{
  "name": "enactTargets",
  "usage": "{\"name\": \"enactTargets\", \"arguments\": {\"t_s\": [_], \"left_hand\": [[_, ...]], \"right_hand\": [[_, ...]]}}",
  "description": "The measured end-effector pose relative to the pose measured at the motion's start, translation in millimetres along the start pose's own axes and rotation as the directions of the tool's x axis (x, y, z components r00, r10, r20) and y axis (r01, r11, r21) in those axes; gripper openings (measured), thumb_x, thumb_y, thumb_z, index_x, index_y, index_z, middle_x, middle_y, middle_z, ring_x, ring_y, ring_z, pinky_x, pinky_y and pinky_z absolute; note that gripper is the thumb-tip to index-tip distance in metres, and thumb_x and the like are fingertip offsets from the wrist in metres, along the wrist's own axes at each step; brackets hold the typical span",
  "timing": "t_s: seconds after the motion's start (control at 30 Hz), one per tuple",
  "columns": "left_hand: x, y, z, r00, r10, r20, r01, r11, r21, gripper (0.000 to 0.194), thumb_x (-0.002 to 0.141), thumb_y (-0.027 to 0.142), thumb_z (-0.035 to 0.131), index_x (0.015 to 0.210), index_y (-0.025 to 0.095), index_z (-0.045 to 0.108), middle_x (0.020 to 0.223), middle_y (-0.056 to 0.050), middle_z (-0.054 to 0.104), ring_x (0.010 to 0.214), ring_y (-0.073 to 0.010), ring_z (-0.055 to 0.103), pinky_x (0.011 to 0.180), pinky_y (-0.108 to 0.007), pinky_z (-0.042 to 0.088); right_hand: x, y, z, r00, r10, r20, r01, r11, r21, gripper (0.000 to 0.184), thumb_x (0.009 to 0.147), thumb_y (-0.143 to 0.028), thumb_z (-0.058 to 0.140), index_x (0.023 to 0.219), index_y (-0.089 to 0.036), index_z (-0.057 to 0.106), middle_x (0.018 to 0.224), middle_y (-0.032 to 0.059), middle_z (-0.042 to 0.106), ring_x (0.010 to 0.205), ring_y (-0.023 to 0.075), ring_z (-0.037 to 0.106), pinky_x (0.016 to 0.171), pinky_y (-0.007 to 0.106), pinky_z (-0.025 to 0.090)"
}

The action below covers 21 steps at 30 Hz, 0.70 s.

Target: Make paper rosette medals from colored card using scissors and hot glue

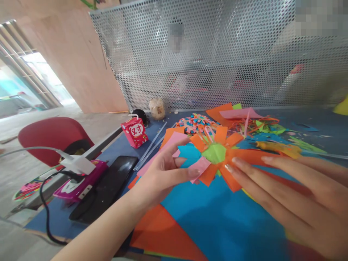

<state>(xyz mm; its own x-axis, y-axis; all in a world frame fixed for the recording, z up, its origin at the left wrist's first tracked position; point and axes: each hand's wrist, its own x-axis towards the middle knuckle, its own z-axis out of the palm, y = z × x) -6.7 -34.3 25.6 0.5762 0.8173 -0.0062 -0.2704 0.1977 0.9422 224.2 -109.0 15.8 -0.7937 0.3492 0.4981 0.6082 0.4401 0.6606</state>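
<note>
My left hand (165, 166) pinches a paper flower (214, 153) by its pink petal (200, 168), thumb in front and fingers partly hidden behind. The flower has a green round centre with orange, pink and blue petals around it. My right hand (288, 195) is stretched out at the flower's right side, fingertips against or just beside the orange petals; whether it presses on them I cannot tell. A long orange strip (251, 156) runs under its fingers. Below both hands lies a large blue sheet (217, 217), with an orange sheet (160, 232) at its left.
A yellow glue gun (280, 148) lies behind my right hand, near paper scraps (269, 127) and small paper flowers (197, 122). Leftward are clear glue sticks (152, 145), a red drink carton (135, 132), a black phone (104, 192) and a purple power strip (78, 188). A perforated metal panel (203, 72) stands behind.
</note>
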Motion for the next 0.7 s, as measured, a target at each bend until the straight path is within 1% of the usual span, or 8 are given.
{"name": "enactTargets", "arguments": {"t_s": [0.07,0.13,0.2,0.27,0.4,0.57,0.7], "left_hand": [[-0.2,0.2,0.1,0.999,-0.018,-0.029,0.019,0.999,0.032,0.060,0.060,0.014,0.069,0.114,0.019,0.044,0.056,0.004,0.056,0.051,-0.0102,0.054,0.052,-0.023,0.042],[-0.5,1.2,0.6,0.998,-0.049,-0.044,0.051,0.997,0.059,0.067,0.061,0.016,0.070,0.120,0.018,0.040,0.055,0.004,0.057,0.051,-0.0098,0.053,0.053,-0.024,0.044],[-0.5,2.3,1.1,0.996,-0.079,-0.040,0.082,0.993,0.080,0.069,0.063,0.018,0.069,0.124,0.017,0.037,0.055,0.004,0.058,0.052,-0.0095,0.053,0.053,-0.024,0.045],[-0.2,2.7,1.3,0.995,-0.087,-0.038,0.090,0.991,0.096,0.068,0.064,0.018,0.069,0.125,0.017,0.037,0.055,0.003,0.058,0.052,-0.0092,0.054,0.054,-0.023,0.045],[0.3,1.3,0.7,0.995,-0.078,-0.063,0.085,0.990,0.112,0.066,0.064,0.019,0.069,0.123,0.017,0.040,0.053,0.003,0.059,0.051,-0.0093,0.054,0.053,-0.023,0.045],[1.8,0.3,0.4,0.994,-0.079,-0.077,0.088,0.989,0.122,0.063,0.063,0.019,0.070,0.120,0.016,0.043,0.054,0.002,0.059,0.049,-0.0081,0.053,0.052,-0.021,0.045],[2.4,-1.1,-1.4,0.997,-0.066,-0.051,0.071,0.992,0.108,0.057,0.063,0.016,0.069,0.115,0.017,0.047,0.055,0.002,0.060,0.049,-0.0085,0.054,0.051,-0.020,0.045]], "right_hand": [[1.2,5.8,-2.3,0.996,-0.094,0.001,0.093,0.994,-0.051,0.033,0.088,-0.016,0.034,0.111,-0.024,0.055,0.119,-0.0011,0.054,0.097,0.0237,0.058,0.075,0.039,0.047],[1.7,9.8,-4.3,0.991,-0.134,-0.004,0.134,0.988,-0.081,0.032,0.087,-0.017,0.035,0.111,-0.022,0.056,0.119,0.0008,0.054,0.094,0.0250,0.059,0.072,0.040,0.047],[1.7,11.2,-5.2,0.993,-0.117,-0.009,0.116,0.990,-0.081,0.031,0.086,-0.018,0.037,0.110,-0.022,0.057,0.119,0.0014,0.054,0.093,0.0258,0.060,0.073,0.041,0.046],[1.6,10.6,-5.2,0.997,-0.078,-0.016,0.077,0.995,-0.067,0.030,0.086,-0.020,0.040,0.110,-0.023,0.057,0.119,0.0005,0.054,0.093,0.0262,0.059,0.077,0.042,0.044],[1.3,8.3,-5.0,0.998,-0.061,-0.006,0.061,0.998,-0.029,0.031,0.088,-0.020,0.036,0.110,-0.024,0.057,0.119,-0.0022,0.054,0.093,0.0224,0.059,0.080,0.039,0.042],[2.7,6.8,-6.5,0.998,-0.061,-0.013,0.060,0.996,-0.063,0.030,0.087,-0.020,0.037,0.108,-0.026,0.058,0.118,-0.0035,0.055,0.092,0.0216,0.060,0.076,0.038,0.044],[3.9,7.7,-5.1,0.994,-0.107,-0.005,0.106,0.990,-0.099,0.031,0.087,-0.019,0.035,0.109,-0.023,0.058,0.119,-0.0005,0.054,0.092,0.0228,0.060,0.071,0.038,0.046]]}}
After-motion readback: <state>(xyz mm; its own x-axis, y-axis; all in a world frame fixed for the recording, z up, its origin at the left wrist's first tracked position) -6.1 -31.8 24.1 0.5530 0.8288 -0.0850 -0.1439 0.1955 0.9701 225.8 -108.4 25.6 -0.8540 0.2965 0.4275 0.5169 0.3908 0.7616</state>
